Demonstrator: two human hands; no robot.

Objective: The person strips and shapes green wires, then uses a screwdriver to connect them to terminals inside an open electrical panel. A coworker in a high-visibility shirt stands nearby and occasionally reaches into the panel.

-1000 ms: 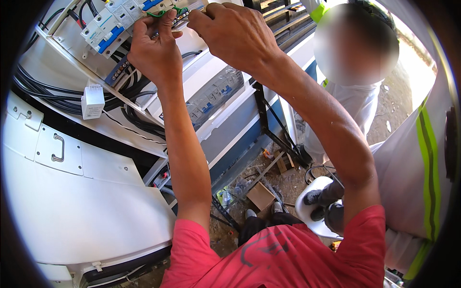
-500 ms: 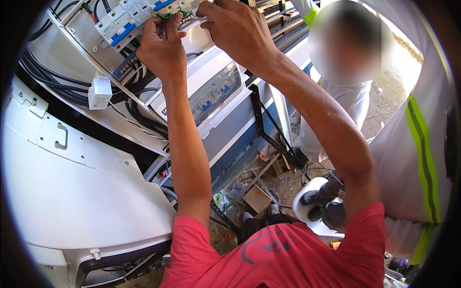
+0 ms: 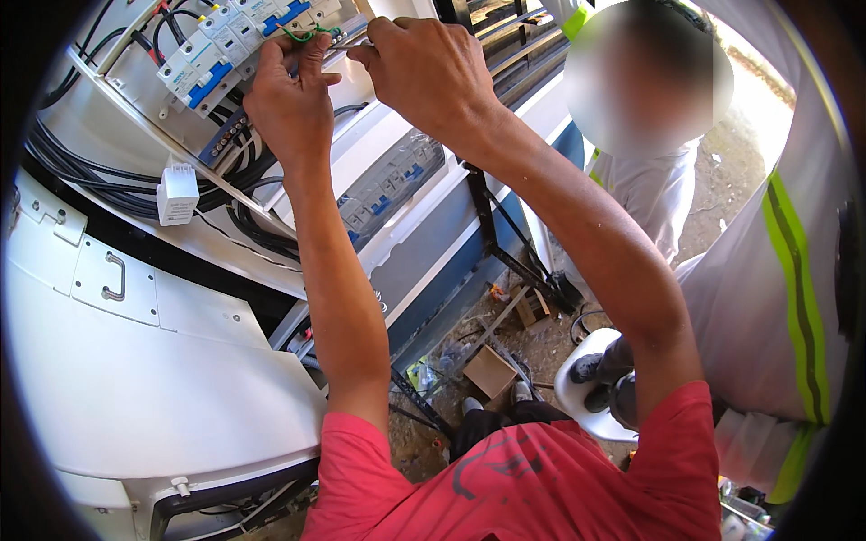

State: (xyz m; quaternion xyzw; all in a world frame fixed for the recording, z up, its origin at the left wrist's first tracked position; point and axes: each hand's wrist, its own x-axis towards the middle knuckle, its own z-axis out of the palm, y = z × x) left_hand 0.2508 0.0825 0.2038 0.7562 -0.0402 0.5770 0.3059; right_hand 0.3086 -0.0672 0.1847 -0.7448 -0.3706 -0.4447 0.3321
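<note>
High in the view, an open white electrical box holds a row of breakers [image 3: 204, 74] with blue switches and a small metal terminal strip [image 3: 339, 36] with a green wire [image 3: 298, 36]. My left hand [image 3: 290, 106] is closed at the green wire, thumb and index beside the terminals; its fingertips partly hide what they pinch. My right hand [image 3: 431, 86] is closed on a thin metal tool [image 3: 352, 47], probably a screwdriver, pointing left at the strip; its handle is hidden in my fingers.
Black cable bundles [image 3: 108, 189], a white block [image 3: 178, 195], a white panel [image 3: 153, 379] with a handle, and a wrapped breaker cover [image 3: 388, 185] surround my arms. People in white clothing [image 3: 631, 203] with lime bands [image 3: 794, 298] are close at right. Cartons [image 3: 489, 371] and a white chair [image 3: 586, 406] are below.
The view has shifted slightly. My right hand has dropped a little against the terminal strip, the thin tool now showing level at it. My left hand stays at the green wire.
</note>
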